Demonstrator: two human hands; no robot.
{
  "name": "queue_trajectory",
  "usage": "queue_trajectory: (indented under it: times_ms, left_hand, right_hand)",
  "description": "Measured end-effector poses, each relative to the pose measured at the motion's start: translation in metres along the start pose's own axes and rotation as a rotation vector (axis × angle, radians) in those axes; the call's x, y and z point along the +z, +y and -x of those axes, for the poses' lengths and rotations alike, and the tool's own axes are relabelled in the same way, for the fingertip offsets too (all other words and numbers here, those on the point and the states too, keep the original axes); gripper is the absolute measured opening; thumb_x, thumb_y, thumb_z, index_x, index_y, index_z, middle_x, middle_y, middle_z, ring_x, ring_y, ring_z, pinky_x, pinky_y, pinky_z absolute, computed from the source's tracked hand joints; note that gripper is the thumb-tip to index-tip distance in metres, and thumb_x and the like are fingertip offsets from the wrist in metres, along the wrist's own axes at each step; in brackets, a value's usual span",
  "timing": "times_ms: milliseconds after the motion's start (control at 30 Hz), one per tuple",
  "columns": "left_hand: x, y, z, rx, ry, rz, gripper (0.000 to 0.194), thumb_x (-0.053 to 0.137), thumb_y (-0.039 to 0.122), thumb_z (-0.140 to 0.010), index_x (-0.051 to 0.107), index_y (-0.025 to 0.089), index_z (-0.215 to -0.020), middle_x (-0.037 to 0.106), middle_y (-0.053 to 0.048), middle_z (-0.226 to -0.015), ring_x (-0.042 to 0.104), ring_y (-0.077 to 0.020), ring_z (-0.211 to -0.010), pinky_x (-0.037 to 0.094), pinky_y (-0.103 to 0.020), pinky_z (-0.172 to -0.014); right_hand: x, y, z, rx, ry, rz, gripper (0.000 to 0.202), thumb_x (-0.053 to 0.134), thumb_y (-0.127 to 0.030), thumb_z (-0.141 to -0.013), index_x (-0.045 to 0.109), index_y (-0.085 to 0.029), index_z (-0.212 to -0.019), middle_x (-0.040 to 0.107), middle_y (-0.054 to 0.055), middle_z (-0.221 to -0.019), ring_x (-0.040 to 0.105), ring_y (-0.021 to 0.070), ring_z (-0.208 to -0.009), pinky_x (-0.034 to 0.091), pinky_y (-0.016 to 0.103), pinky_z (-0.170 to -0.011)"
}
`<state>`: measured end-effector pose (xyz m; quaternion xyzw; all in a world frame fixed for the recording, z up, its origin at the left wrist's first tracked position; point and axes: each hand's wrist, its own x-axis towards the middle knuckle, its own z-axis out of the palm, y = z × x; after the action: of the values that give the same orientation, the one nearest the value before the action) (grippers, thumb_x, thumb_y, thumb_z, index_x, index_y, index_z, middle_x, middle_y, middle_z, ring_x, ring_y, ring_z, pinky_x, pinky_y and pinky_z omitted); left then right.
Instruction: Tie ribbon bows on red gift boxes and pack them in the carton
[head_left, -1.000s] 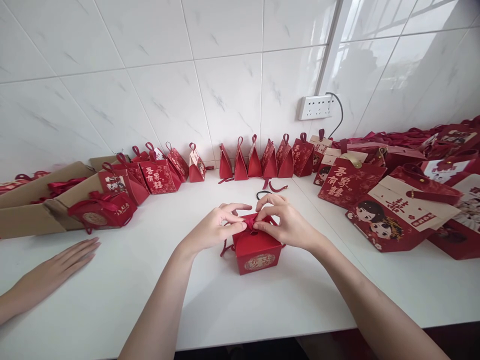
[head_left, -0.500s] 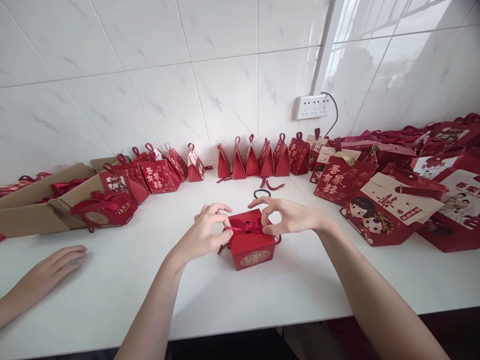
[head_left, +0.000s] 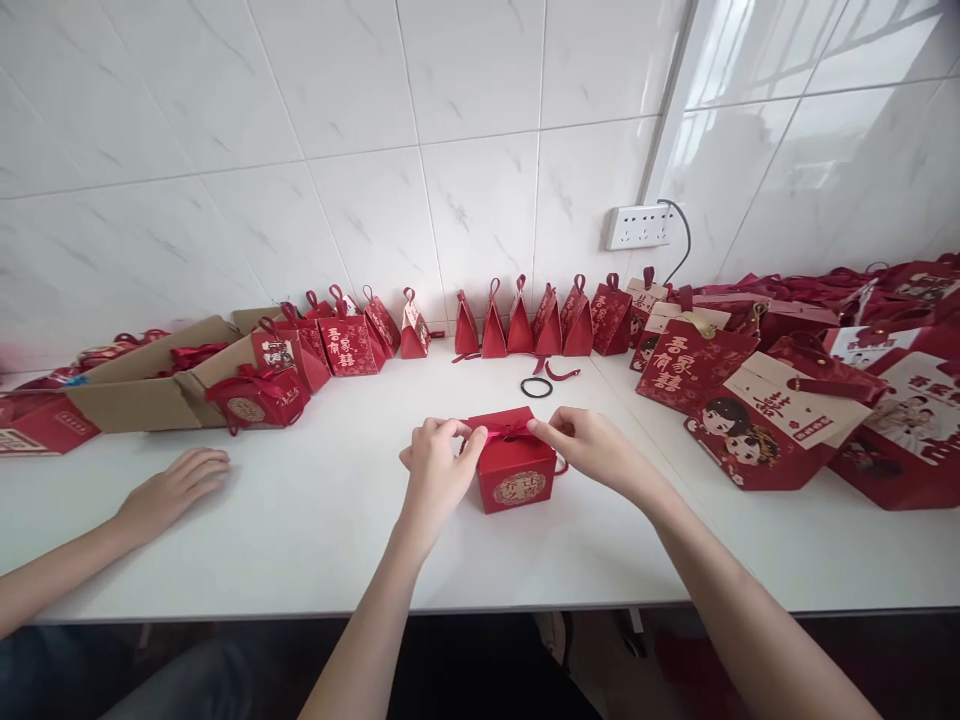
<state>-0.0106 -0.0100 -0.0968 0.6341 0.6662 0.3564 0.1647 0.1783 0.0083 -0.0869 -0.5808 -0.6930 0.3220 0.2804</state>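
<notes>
A small red gift box (head_left: pixel 517 485) with a round gold emblem stands upright on the white table in front of me. Across its top runs a red ribbon (head_left: pixel 511 432), tied in a bow. My left hand (head_left: pixel 442 455) pinches the bow's left side between thumb and fingers. On the opposite side, my right hand (head_left: pixel 589 440) pinches the ribbon close to the box's top edge. Behind the box lie a black ring-shaped band (head_left: pixel 536 387) and a short dark red strip (head_left: pixel 564 374).
Several red triangular boxes (head_left: pixel 520 325) line the tiled wall. A cardboard carton (head_left: pixel 135 405) and a ribboned red box (head_left: pixel 259 400) are at left, near another person's hand (head_left: pixel 176 490). Printed red bags (head_left: pixel 765 425) crowd the right. A power socket (head_left: pixel 637 228) is on the wall.
My view has shifted, so the scene sits differently in frame. My right fingers, earlier arched over the bow, now pinch at its right side. The left hand still grips the ribbon.
</notes>
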Motion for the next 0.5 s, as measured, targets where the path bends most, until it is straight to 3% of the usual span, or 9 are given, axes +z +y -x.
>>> queue_trajectory:
  times_ms: [100, 267, 500]
  left_hand:
    - [0.006, 0.001, 0.001, -0.029, 0.031, 0.064, 0.025, 0.051, 0.043, -0.079, 0.059, 0.022, -0.069, 0.06, -0.005, -0.088, 0.054, -0.0228, -0.085, 0.036, -0.042, -0.087]
    - [0.016, -0.005, 0.001, -0.064, -0.005, 0.333, 0.028, 0.051, 0.043, -0.078, 0.056, 0.02, -0.063, 0.059, -0.002, -0.067, 0.054, -0.0172, -0.065, 0.04, -0.029, -0.067]
    - [0.021, -0.012, 0.005, -0.083, -0.023, 0.449, 0.031, 0.052, 0.042, -0.079, 0.051, 0.02, -0.057, 0.059, -0.002, -0.062, 0.053, -0.0164, -0.063, 0.038, -0.027, -0.061]
  right_hand:
    - [0.011, 0.001, -0.004, 0.042, -0.011, -0.074, 0.037, 0.049, -0.052, -0.079, 0.046, -0.019, -0.062, 0.057, 0.002, -0.061, 0.052, 0.0132, -0.052, 0.036, 0.024, -0.046]
    - [0.013, 0.006, -0.008, 0.065, -0.025, -0.081, 0.038, 0.054, -0.052, -0.074, 0.046, -0.019, -0.057, 0.052, 0.0, -0.054, 0.046, 0.0115, -0.047, 0.033, 0.024, -0.045]
    - [0.011, 0.005, -0.002, 0.082, -0.059, -0.04, 0.049, 0.055, -0.063, -0.068, 0.041, -0.02, -0.047, 0.046, 0.001, -0.048, 0.039, 0.0115, -0.045, 0.03, 0.025, -0.043]
